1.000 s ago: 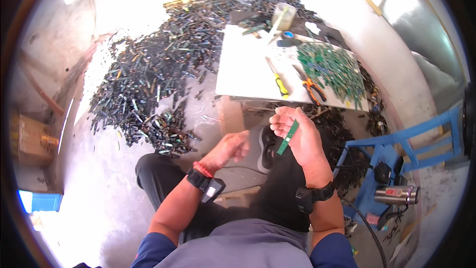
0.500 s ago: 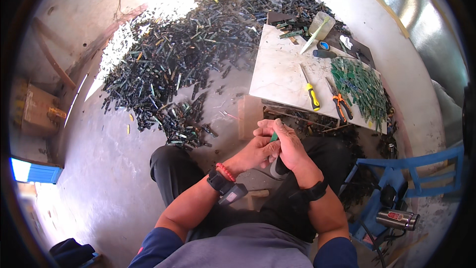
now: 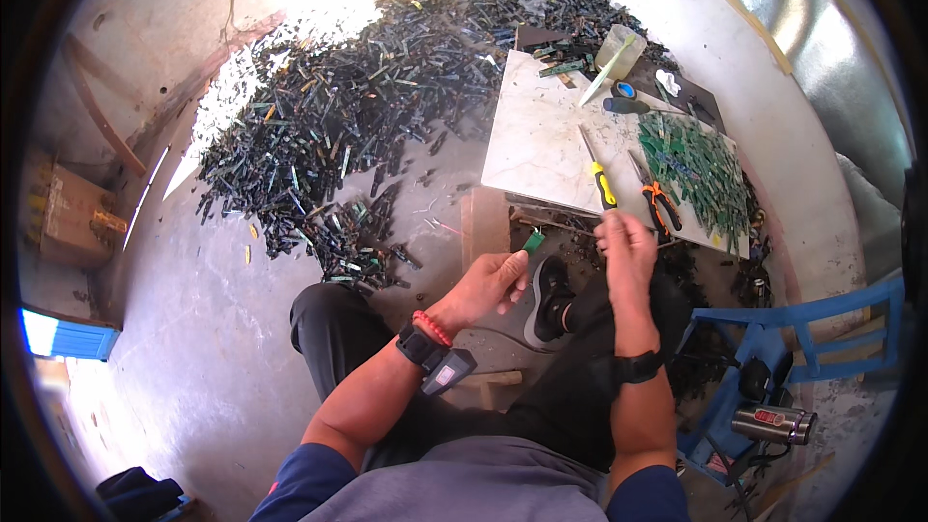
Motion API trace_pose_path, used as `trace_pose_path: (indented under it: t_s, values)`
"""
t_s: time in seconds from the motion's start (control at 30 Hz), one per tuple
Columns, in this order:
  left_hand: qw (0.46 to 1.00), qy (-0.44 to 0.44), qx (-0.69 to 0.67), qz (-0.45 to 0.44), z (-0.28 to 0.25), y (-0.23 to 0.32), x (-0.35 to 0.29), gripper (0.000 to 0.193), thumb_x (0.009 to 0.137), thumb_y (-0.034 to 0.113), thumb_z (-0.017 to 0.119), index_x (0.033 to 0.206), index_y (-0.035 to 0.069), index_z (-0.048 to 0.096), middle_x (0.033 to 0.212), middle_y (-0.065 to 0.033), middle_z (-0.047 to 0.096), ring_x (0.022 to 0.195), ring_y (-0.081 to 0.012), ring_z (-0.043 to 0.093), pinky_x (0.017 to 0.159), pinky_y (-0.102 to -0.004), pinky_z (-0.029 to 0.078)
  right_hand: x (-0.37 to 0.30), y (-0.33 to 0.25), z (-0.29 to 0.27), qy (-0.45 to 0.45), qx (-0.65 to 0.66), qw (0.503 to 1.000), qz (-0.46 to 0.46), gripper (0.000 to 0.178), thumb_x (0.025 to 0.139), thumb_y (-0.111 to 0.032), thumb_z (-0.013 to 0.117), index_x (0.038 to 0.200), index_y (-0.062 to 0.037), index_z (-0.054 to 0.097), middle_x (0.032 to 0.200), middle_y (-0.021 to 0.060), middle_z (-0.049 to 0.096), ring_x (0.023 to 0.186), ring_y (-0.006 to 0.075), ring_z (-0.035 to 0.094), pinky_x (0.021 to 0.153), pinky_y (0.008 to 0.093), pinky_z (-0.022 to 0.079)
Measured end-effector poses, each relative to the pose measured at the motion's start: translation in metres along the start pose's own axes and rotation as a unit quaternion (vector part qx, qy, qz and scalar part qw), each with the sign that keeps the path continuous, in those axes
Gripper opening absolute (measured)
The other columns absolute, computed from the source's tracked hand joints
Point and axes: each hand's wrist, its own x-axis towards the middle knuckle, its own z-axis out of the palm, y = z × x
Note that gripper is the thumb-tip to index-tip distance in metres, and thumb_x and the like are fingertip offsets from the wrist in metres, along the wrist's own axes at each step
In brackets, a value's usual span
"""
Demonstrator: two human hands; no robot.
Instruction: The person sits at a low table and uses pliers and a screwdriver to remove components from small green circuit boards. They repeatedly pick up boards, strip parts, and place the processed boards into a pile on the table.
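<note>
My left hand (image 3: 491, 282) is over the gap between my knees, thumb and fingers closed on a narrow green strip (image 3: 534, 240) that sticks up past the thumb. My right hand (image 3: 628, 246) is at the front edge of the white board (image 3: 536, 150), its fingers curled round the butt end of a yellow-and-black screwdriver (image 3: 603, 186). The screwdriver lies on the board, its shaft toward the far side. Just right of it are orange-handled pliers (image 3: 661, 207). A heap of green strips (image 3: 694, 174) covers the board's right side.
A large pile of dark strips (image 3: 329, 126) spreads over the floor ahead and left. A clear plastic cup (image 3: 622, 50), a tape roll (image 3: 623, 90) and a dark-handled tool (image 3: 626, 106) sit on the board's far part. At the right are a blue chair (image 3: 802, 329) and a steel flask (image 3: 773, 423).
My hands have come apart. The right one has moved right and forward to the screwdriver's handle. The left one keeps the green strip and has shifted slightly left.
</note>
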Motion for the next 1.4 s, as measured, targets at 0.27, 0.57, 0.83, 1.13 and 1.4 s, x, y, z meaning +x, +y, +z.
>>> trace_pose_path:
  t_s: [0.27, 0.57, 0.83, 1.13, 1.4]
  values:
    - [0.999, 0.048, 0.011, 0.012, -0.002, -0.005, 0.004, 0.047, 0.101, 0.04, 0.04, 0.075, 0.003, 0.051, 0.062, -0.0026, 0.05, 0.049, -0.0099, 0.045, 0.046, -0.0247, 0.035, 0.057, 0.0, -0.062, 0.096, -0.166, 0.978, -0.085, 0.02, 0.086, -0.012, 0.066, 0.099, 0.003, 0.066, 0.081, 0.0038, 0.065, 0.072, 0.0079, 0.057, 0.068, 0.0244, 0.047]
    - [0.996, 0.084, 0.014, 0.009, -0.002, -0.012, 0.013, 0.048, 0.1, 0.043, 0.042, 0.076, 0.003, 0.052, 0.061, -0.0034, 0.049, 0.047, -0.0104, 0.045, 0.044, -0.0243, 0.034, 0.059, -0.001, -0.05, 0.113, -0.243, 0.962, -0.057, 0.023, 0.081, -0.017, 0.067, 0.097, -0.0005, 0.067, 0.085, 0.0095, 0.067, 0.076, 0.0205, 0.063, 0.074, 0.0322, 0.049]
    - [0.996, 0.088, 0.013, 0.011, -0.005, -0.016, 0.015, 0.048, 0.1, 0.044, 0.042, 0.075, 0.003, 0.051, 0.06, -0.0033, 0.048, 0.048, -0.0104, 0.044, 0.044, -0.0243, 0.034, 0.064, 0.004, -0.07, 0.098, -0.495, 0.863, -0.021, 0.047, 0.073, -0.024, 0.071, 0.115, -0.0066, 0.06, 0.116, 0.014, 0.058, 0.113, 0.0333, 0.051, 0.097, 0.0421, 0.04]
    - [0.996, 0.085, -0.005, 0.021, -0.007, -0.012, 0.012, 0.05, 0.099, 0.046, 0.043, 0.075, 0.003, 0.052, 0.06, -0.0034, 0.048, 0.048, -0.0104, 0.044, 0.045, -0.0242, 0.033, 0.075, 0.01, -0.07, 0.059, -0.537, 0.84, -0.048, 0.046, 0.072, -0.025, 0.071, 0.113, -0.0054, 0.061, 0.104, 0.017, 0.061, 0.102, 0.0331, 0.056, 0.092, 0.0424, 0.043]
    - [0.994, 0.107, -0.004, 0.02, -0.012, -0.01, 0.007, 0.049, 0.099, 0.044, 0.044, 0.074, 0.003, 0.052, 0.061, -0.0034, 0.048, 0.048, -0.0107, 0.044, 0.045, -0.0242, 0.034, 0.044, -0.01, -0.068, -0.043, 0.328, 0.934, 0.136, 0.042, 0.088, -0.037, 0.048, 0.106, -0.0008, 0.059, 0.078, 0.0051, 0.059, 0.07, 0.0169, 0.056, 0.059, 0.0283, 0.044]
